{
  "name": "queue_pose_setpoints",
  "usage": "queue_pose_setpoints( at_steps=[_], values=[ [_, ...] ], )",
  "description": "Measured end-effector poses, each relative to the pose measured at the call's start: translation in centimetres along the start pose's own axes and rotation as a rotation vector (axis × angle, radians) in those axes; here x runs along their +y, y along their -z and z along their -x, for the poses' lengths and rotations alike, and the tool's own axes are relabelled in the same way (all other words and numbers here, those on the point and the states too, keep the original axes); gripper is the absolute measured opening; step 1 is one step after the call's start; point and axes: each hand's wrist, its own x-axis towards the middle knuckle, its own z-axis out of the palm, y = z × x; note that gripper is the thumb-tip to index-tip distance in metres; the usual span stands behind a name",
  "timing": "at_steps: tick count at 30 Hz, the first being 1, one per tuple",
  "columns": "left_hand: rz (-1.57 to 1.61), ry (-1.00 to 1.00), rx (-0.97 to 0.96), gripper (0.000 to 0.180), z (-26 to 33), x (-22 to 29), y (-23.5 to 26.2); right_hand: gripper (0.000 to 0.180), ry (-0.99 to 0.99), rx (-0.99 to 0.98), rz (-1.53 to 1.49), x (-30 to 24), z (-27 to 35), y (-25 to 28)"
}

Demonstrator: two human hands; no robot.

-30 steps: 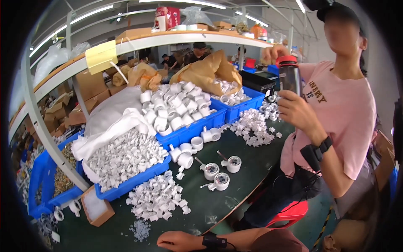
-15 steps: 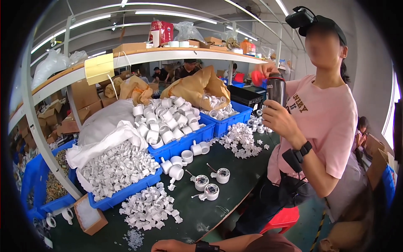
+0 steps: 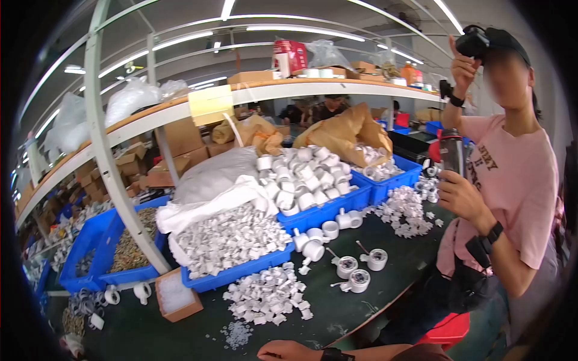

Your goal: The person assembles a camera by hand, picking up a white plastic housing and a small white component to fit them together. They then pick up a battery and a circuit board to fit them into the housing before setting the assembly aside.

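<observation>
My right hand [image 3: 285, 350] rests at the lower edge, by the front of the green table [image 3: 205, 337]; a black band circles its wrist. Its fingertips are cut off by the picture's edge, and no held thing shows. Closest to it are small clear rings [image 3: 236, 334] and a heap of small white plastic pieces [image 3: 265, 298]. Farther off lie three round white housings with exposed inner parts, among them a front one [image 3: 358, 280] and a right one [image 3: 377, 259]. White cup-shaped housings [image 3: 304, 180] fill a blue bin [image 3: 325, 207]. My left hand is not in view.
At right a co-worker [image 3: 512, 156] stands, holding a dark bottle [image 3: 451, 153]. A blue bin [image 3: 241, 274] of white pieces and a small carton [image 3: 179, 308] stand left of centre. A shelf [image 3: 271, 92] on a metal post [image 3: 120, 180] spans the table.
The view has swung left, so the scene sits farther right. The co-worker's one hand has left the bottle's red lid and risen to their headgear. My right hand still rests low.
</observation>
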Motion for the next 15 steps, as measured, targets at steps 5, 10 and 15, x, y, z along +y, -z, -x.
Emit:
queue_pose_setpoints(
  at_steps=[5, 10, 15],
  values=[
    [-0.196, 0.461, 0.622, 0.011, 1.6, 0.3, -4.3, 0.013, 0.083, -0.081, -0.077, -1.1, -1.3, -0.3],
    [-0.567, 1.035, 0.994, 0.013, 1.4, 2.0, -8.0, 0.013, 0.063, -0.160, -0.111, -2.9, -1.8, 0.0],
    [-0.189, 1.866, 1.560, 0.024, 5.2, 3.6, -16.0, 0.011, 0.035, -0.073, -0.010, -2.3, -1.9, 0.3]
  ],
)
